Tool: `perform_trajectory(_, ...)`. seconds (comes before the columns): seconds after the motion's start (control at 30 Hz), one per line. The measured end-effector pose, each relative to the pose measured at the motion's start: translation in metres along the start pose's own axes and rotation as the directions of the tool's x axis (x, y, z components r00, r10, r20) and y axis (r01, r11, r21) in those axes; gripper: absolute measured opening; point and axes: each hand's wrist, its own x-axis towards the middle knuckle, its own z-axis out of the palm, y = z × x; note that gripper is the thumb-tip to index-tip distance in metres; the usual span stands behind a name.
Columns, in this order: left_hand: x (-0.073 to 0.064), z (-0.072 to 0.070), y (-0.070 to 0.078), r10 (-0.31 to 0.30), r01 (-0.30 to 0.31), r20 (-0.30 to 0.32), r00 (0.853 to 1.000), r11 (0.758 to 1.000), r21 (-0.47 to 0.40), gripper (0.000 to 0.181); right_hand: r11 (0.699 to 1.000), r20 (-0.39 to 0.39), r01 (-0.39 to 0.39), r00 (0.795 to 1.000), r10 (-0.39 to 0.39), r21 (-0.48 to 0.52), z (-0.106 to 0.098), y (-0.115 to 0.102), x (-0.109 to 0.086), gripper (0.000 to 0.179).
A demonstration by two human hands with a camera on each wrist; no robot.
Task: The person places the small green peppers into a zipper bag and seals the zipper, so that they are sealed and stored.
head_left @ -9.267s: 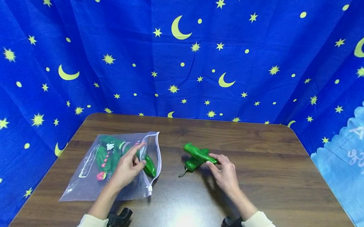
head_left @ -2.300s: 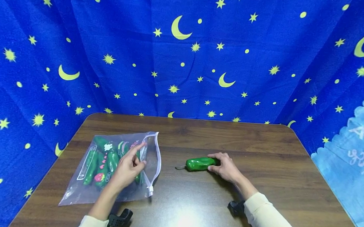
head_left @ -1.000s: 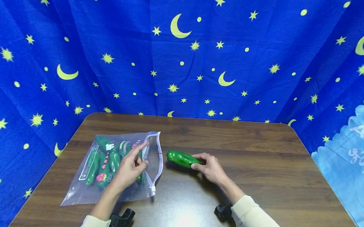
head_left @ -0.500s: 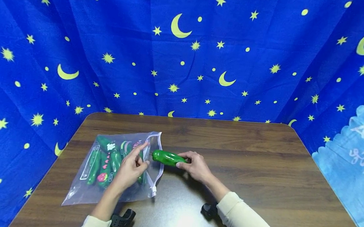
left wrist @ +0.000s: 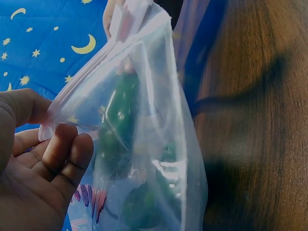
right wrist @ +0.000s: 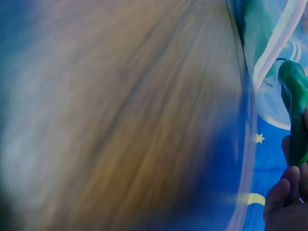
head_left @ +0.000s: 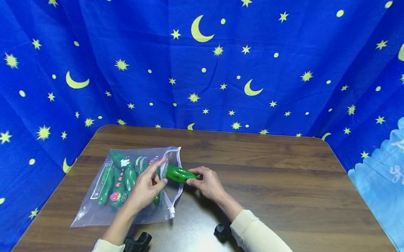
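My left hand (head_left: 146,187) pinches the upper edge of a clear zip bag (head_left: 87,213), holding its mouth apart; the left wrist view shows thumb and fingers on the zip strip (left wrist: 72,94). Between the fingertips of my right hand (head_left: 210,185) is a long green pepper (head_left: 180,174), gripped by its narrow end. Its stem end lies within the bag's mouth, partly behind the plastic. Several more green peppers (head_left: 106,186) are inside the bag, seen through the printed film. In the right wrist view the held pepper (right wrist: 293,110) points its thin stem at the bag.
A brown wood-grain table (head_left: 273,181) carries the bag on its left side. The white zip slider (head_left: 172,211) sits at the bag's near corner. A blue star-and-moon curtain (head_left: 208,61) hangs round the table, with a lighter blue cloth (head_left: 398,177) at the right.
My right hand has carried the last pepper from the table leftward into the bag's mouth. Earlier, two peppers lay on the table. The left hand has stayed at the bag's edge.
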Motion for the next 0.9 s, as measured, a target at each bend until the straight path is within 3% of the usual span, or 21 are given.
perform_trajectory(0.2, -0.001, -0.001, 0.008, -0.028, 0.027, 0.011, 1.0, 1.0, 0.015, 0.064, 0.999, -0.005, 0.037, 0.999, -0.037, 0.006, 0.009, -0.006, 0.005, 0.034)
perform_trajectory(0.43, -0.008, -0.008, 0.038, -0.043, 0.043, 0.049, 0.998, 0.999, 0.01, 0.063, 0.996, 0.001, 0.089, 0.996, -0.089, 0.006, 0.015, -0.012, 0.01, 0.036)
perform_trajectory(0.9, -0.009, -0.006, 0.042, -0.054, 0.053, 0.038, 0.998, 0.998, 0.015, 0.063, 0.993, 0.028, 0.114, 0.993, -0.115, 0.031, 0.025, -0.023, 0.014, 0.036)
